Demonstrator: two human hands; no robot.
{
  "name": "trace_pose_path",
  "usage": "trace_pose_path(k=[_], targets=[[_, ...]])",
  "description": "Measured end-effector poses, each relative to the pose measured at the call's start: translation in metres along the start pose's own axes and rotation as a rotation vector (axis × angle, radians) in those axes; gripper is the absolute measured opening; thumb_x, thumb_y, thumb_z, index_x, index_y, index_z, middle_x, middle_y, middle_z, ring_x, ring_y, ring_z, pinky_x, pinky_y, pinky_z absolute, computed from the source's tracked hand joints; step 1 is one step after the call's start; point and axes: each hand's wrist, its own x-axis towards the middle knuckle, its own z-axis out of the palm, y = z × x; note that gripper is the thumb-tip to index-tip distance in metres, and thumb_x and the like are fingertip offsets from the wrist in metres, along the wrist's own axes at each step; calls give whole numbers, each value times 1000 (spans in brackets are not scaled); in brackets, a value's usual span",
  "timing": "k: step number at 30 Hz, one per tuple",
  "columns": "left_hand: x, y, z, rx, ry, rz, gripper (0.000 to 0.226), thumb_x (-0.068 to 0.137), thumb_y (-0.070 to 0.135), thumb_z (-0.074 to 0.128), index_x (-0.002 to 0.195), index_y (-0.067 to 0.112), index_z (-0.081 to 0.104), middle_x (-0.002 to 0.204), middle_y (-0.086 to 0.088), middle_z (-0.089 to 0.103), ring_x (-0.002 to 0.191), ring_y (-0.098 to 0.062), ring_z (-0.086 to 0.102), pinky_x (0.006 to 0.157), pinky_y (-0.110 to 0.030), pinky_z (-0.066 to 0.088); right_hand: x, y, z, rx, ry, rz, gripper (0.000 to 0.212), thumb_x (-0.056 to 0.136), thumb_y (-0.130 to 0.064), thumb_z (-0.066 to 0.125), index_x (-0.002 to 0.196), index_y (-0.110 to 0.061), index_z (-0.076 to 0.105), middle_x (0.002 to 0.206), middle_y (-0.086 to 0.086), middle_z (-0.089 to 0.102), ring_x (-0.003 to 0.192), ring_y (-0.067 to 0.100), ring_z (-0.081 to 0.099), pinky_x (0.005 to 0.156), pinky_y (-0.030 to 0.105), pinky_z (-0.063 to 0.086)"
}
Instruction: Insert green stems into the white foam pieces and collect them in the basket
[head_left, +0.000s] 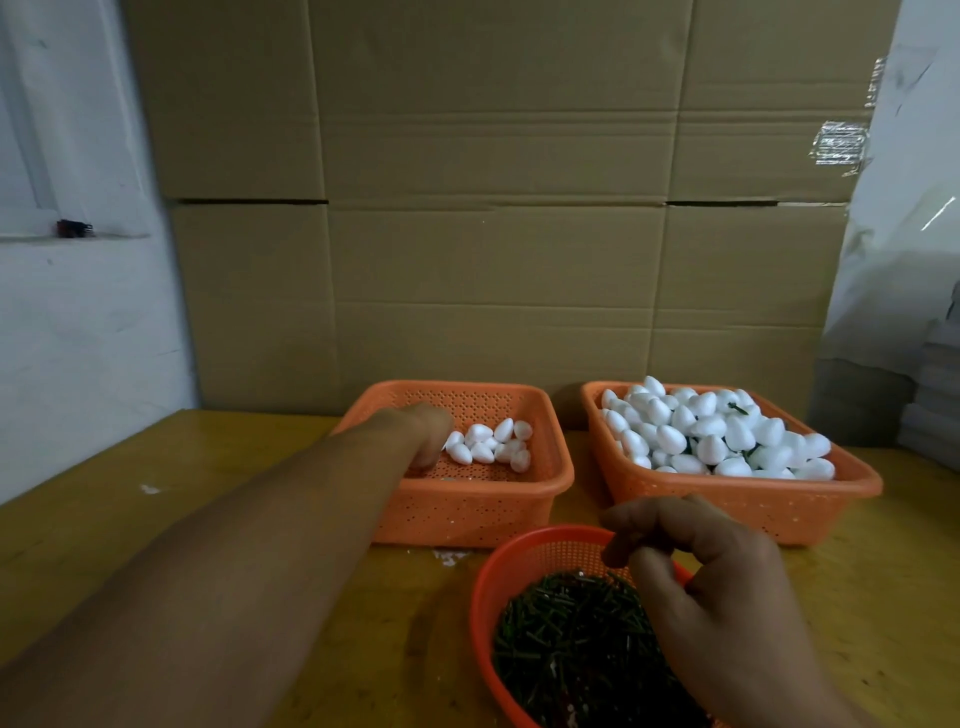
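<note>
My left hand (423, 434) reaches into the left orange basket (470, 512), fingers bent down beside a small heap of white foam pieces (493, 447). Its fingertips are hidden, so I cannot see whether it holds a piece. The right orange basket (748, 499) is heaped with white foam pieces (711, 431), and a few dark green stems poke out between them. My right hand (711, 582) hovers over the round red basket (485, 613) full of green stems (571, 639). Its fingers are curled with thumb and forefinger close together, and no stem shows between them.
The baskets stand on a yellow wooden table (130, 519). A wall of brown cardboard boxes (493, 234) rises right behind them. A white wall is at the left, and plastic-wrapped stacks (930, 415) at the right edge. Small white crumbs (449, 556) lie near the left basket.
</note>
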Motion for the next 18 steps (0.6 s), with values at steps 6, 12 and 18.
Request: trace_pose_path(k=[6, 12, 18], targets=[[0, 0, 3, -2, -14, 19, 17, 89, 15, 69, 81, 18, 55, 95, -2, 62, 90, -21, 63, 83, -36, 54, -1, 6, 0, -29, -37, 11, 36, 76, 0, 68, 81, -35, 77, 74, -8, 69, 74, 12, 66, 77, 46, 52], [-6, -4, -5, -217, 38, 44, 14, 92, 12, 66, 104, 16, 69, 105, -4, 69, 95, -21, 65, 76, -33, 53, 0, 7, -2, -45, -51, 19, 39, 75, 3, 69, 82, -35, 76, 73, -16, 69, 74, 8, 65, 77, 48, 52], [-27, 8, -14, -720, 255, 139, 18, 89, 13, 73, 101, 25, 65, 106, 7, 68, 94, -10, 64, 70, -22, 47, 0, 4, -2, -50, -70, 34, 38, 77, -1, 67, 83, -38, 75, 73, -21, 68, 73, 6, 63, 77, 49, 52]])
